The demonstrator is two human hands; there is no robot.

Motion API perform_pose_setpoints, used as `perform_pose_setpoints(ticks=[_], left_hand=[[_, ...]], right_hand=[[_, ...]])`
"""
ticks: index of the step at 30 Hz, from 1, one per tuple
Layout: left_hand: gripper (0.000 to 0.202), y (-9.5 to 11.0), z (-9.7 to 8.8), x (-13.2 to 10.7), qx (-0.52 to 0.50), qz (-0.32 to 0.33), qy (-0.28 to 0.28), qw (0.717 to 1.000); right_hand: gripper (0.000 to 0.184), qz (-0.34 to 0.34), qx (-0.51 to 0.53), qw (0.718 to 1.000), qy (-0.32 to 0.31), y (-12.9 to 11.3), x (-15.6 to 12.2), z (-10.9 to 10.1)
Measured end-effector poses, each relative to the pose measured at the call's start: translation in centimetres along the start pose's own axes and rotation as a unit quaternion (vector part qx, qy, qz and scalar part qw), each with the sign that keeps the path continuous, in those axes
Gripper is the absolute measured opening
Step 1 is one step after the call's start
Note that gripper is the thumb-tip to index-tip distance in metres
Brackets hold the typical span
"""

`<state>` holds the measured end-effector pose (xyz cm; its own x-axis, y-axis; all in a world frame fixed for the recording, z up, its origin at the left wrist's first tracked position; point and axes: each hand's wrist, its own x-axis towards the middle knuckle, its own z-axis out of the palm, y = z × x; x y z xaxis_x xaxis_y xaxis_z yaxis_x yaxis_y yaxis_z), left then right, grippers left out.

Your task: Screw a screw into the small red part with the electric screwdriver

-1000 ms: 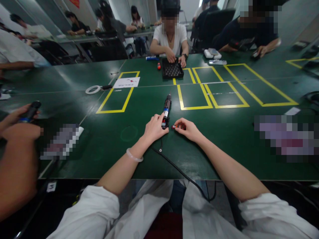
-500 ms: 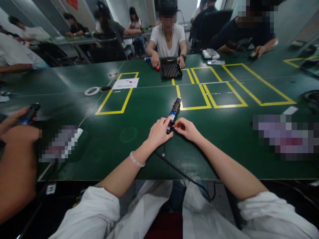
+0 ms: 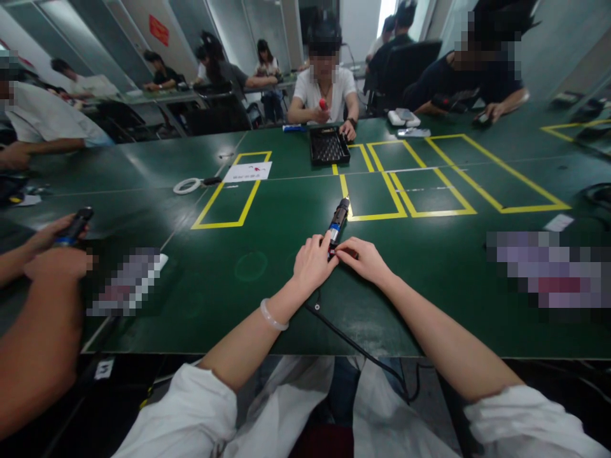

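A white sheet [image 3: 247,172] lay over yellow tape [image 3: 217,225] on the green tabletop [image 3: 281,197]. A black tray [image 3: 330,161] stood before a white-shirted person [image 3: 340,94].

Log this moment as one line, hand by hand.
left hand: on cylindrical tool | right hand: holding small orange piece at tool's near end | white paper: across yellow outline

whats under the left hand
Part of the tool's near end lies under the left hand, and a cable shows beyond the wrist. Whether they join is hidden.
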<state>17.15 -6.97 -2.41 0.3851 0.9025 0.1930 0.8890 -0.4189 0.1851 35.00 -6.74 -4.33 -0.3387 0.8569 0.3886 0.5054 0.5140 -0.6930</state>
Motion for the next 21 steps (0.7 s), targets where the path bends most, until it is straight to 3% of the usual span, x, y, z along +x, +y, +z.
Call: perform_pose_setpoints(ticks=[6, 11, 15, 21], left_hand=[[0.062, -1.1, 0.0, 0.1, 0.014, 0.01, 0.004, 1.0], [0.063, -3.8, -0.9, -0.1, 0.073, 0.005, -0.009, 0.997], [0.064, -7.9, -2.0, -0.3, 0.112, -0.036, -0.017, 0.993], [0.068, -16.0, -3.6, -0.5, 0.136, -0.119, -0.017, 0.983]], right_hand=[[0.017, 0.004, 0.031, 1.0, -0.003, -0.2, -0.2, 0.1], [0.017, 0.01, 0.021, 1.0, 0.002, 0.3, -0.2, 0.1], [0.016, 0.016, 0.025, 1.0, 0.001, 0.7, -0.2, 0.1], [0.015, 0.017, 0.023, 1.0, -0.013, 0.8, -0.3, 0.4]])
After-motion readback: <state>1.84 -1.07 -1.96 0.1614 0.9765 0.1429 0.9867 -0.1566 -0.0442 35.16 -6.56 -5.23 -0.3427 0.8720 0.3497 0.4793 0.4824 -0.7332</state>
